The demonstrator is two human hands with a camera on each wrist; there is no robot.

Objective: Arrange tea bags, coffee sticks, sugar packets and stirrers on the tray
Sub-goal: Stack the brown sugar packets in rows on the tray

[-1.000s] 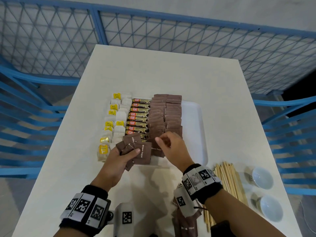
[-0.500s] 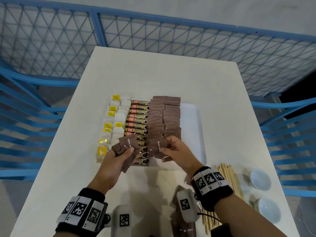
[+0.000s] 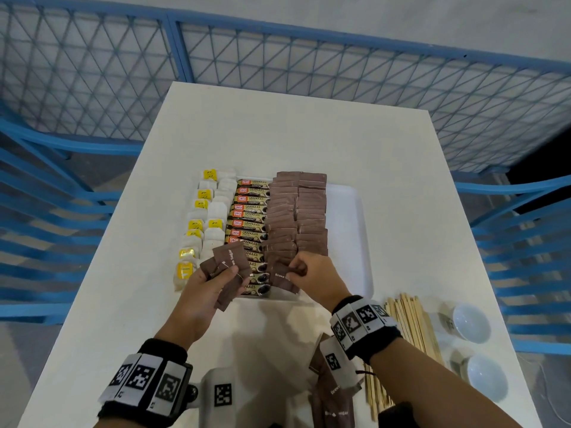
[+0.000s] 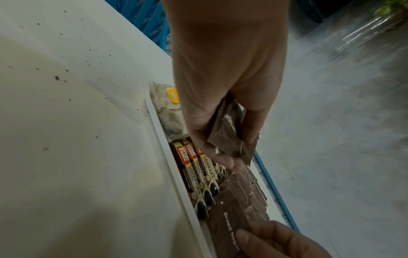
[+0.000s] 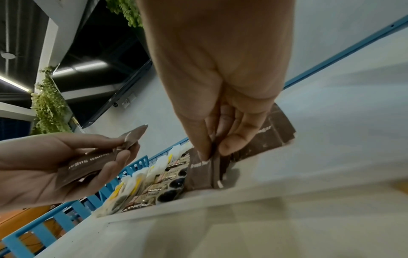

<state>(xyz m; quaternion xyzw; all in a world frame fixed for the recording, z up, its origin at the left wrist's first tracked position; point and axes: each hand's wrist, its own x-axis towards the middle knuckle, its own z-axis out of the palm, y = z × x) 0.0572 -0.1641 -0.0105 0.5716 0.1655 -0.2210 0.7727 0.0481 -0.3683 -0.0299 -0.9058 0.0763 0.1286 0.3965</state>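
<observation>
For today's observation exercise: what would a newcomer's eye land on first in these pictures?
Neat rows fill the white tray mid-table: tea bags left, coffee sticks centre, brown sugar packets right. At its near edge the right hand pinches one sugar packet while the left hand grips a fan of spares.

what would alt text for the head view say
The right hand pinches a brown sugar packet at the near end of the tray, while the left hand holds a fan of packets. Wooden stirrers lie on the table.
</observation>
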